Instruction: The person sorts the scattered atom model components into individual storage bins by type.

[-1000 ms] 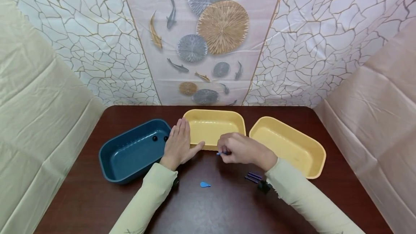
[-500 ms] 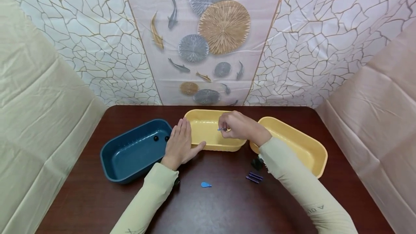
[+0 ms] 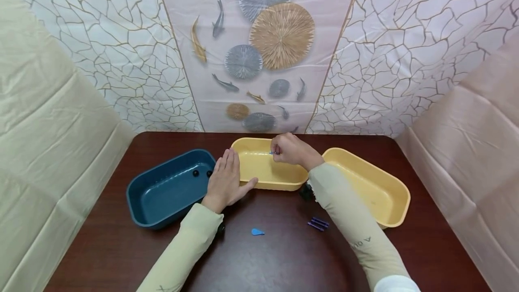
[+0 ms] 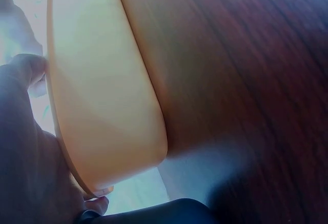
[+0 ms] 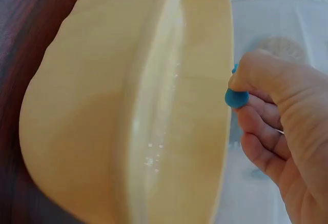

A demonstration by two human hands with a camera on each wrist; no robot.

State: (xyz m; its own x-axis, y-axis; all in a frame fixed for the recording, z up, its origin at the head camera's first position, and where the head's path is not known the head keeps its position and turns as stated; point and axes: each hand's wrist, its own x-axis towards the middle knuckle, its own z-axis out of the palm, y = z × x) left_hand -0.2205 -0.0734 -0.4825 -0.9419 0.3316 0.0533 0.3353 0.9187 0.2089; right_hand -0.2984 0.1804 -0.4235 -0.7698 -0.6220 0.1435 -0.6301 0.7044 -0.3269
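Observation:
My right hand (image 3: pixel 291 150) is over the back right part of the middle yellow bin (image 3: pixel 259 185). Thumb and fingers pinch a small blue uninflated balloon (image 5: pixel 237 98), which shows beyond the bin's rim in the right wrist view. My left hand (image 3: pixel 225 179) rests on the left end of that same bin, fingers straight and thumb along its front rim. In the left wrist view, the hand touches the rim of the bin (image 4: pixel 102 80). Another blue uninflated balloon (image 3: pixel 257 232) lies on the table in front of the bins.
A dark blue bin (image 3: pixel 139 213) with two small black balls (image 3: pixel 196 173) stands at left. Another yellow bin (image 3: pixel 401 197) is at right. Several thin purple sticks (image 3: pixel 318 223) lie on the dark wooden table (image 3: pixel 284 260) at centre right.
My right hand has risen from the middle bin's front edge and gone away from me over the bin, carrying the pinched balloon. My left hand has stayed on the bin's rim.

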